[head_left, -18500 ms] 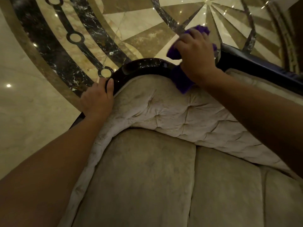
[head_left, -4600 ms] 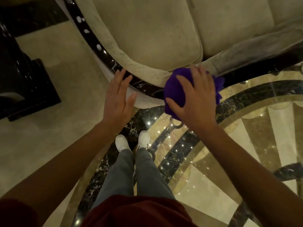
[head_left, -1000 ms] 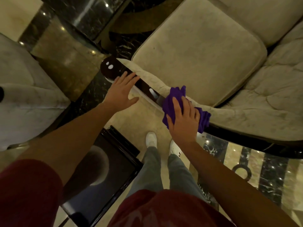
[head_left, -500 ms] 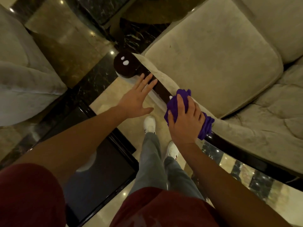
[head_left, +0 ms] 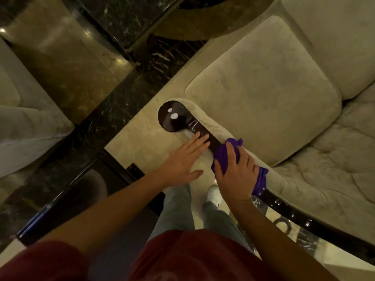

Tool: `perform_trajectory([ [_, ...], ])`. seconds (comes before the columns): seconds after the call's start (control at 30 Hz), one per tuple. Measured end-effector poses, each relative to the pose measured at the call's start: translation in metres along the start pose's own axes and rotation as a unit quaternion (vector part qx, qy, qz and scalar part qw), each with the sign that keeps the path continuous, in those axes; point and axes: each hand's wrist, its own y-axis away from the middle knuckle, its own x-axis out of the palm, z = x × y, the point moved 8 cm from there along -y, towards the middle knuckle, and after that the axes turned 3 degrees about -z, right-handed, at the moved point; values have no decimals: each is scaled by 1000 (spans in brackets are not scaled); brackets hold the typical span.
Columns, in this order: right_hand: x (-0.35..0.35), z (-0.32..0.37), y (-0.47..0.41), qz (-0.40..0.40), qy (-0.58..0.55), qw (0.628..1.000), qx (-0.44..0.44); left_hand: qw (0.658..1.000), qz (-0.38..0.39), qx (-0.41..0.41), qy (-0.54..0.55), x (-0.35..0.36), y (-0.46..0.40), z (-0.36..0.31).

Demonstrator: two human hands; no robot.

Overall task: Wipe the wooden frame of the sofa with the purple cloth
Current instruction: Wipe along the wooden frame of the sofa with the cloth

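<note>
Sofa frame's dark glossy armrest rail (head_left: 205, 136) runs diagonally from its round end knob (head_left: 172, 116) at upper left down to lower right. Left hand (head_left: 182, 161), open and flat, fingertips on the rail, lies nearer the knob; right hand (head_left: 237, 175) clamps the purple cloth (head_left: 225, 155) on the rail just behind.

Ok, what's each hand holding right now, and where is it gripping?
The right hand holds the bunched purple cloth from above, pressed on the dark wooden frame. The left hand is open and holds nothing.
</note>
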Motion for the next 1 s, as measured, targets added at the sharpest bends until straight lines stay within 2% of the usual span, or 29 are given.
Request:
perform_trajectory([
  [0.17, 3, 26, -14, 19, 19, 1000, 5, 999, 14, 21, 27, -17, 3, 9],
  [0.33, 7, 42, -28, 53, 15, 998, 0, 986, -80, -58, 132, -32, 22, 22],
  [0.47, 9, 52, -37, 80, 20, 996, -14, 976, -187, -108, -5, -47, 45, 51],
  [0.57, 9, 61, -43, 84, 15, 996, -21, 970, -160, -159, -94, -42, 41, 73],
  [0.63, 9, 66, -46, 82, 10, 996, -29, 971, -132, -158, -125, -36, 38, 81],
  [0.8, 11, 70, -52, 73, 3, 996, -53, 971, -121, -155, -139, -29, 41, 86],
  [1.0, 21, 98, -74, 98, 23, 990, -95, 971, -98, -138, -169, -38, 41, 88],
])
